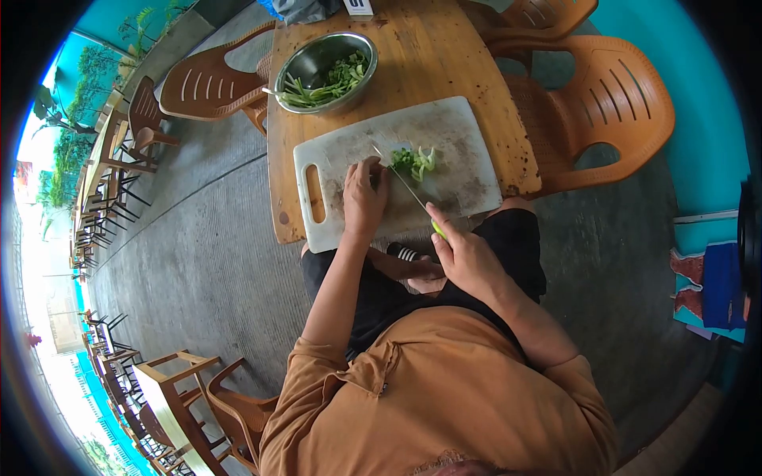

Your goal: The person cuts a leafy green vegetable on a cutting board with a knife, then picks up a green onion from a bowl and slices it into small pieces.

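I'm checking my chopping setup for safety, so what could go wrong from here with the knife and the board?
The left hand rests flat on the cutting board beside the greens, close to the knife held by the right hand; a slip could nick the fingers. The board's near edge seems to overhang the wooden table, so downward pressure might tip it toward the lap. Cut pieces could also scatter off the board.

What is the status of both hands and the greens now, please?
Left hand flat on cutting board, beside chopped greens. Right hand grips knife, blade at the greens. Steel bowl of greens behind board, clear.
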`<action>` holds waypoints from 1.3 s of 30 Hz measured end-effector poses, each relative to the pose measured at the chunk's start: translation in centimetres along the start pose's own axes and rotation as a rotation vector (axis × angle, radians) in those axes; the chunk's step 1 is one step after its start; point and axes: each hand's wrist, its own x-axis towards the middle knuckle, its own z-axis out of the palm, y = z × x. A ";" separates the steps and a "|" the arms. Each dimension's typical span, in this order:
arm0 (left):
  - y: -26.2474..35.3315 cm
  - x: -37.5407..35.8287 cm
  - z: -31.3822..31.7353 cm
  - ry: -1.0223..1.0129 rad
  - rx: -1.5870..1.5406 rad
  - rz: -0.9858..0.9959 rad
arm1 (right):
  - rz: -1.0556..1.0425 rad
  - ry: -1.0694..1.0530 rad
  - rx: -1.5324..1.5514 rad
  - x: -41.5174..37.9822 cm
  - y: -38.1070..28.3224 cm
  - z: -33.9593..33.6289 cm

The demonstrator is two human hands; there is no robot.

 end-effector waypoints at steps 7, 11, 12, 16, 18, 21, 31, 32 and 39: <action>-0.2 -0.2 0.3 0.006 -0.049 -0.064 | 0.016 -0.021 -0.041 -0.6 0.2 0.7; -0.1 -0.3 0.4 0.008 -0.053 -0.084 | 0.009 -0.012 -0.022 -0.8 0.6 1.1; 0.0 -0.3 0.4 0.009 -0.046 -0.076 | 0.011 -0.011 -0.022 -0.8 0.6 1.2; 0.1 -0.2 0.4 0.003 -0.043 -0.083 | 0.066 -0.058 -0.047 -0.9 0.4 1.3; 0.1 -0.2 0.3 0.004 -0.048 -0.076 | 0.064 -0.056 -0.024 -0.8 0.0 1.2; 0.1 -0.2 0.2 0.007 -0.052 -0.067 | 0.051 -0.049 0.005 -0.4 -0.1 1.0; 0.0 -0.4 0.3 -0.006 -0.034 -0.059 | 0.070 -0.034 -0.108 1.2 0.4 3.0; -0.1 -0.5 0.3 -0.006 -0.032 -0.056 | 0.069 -0.032 -0.106 1.2 0.5 3.0; 0.1 -0.6 0.3 0.070 0.184 0.050 | 0.050 -0.010 -0.116 0.6 0.7 2.0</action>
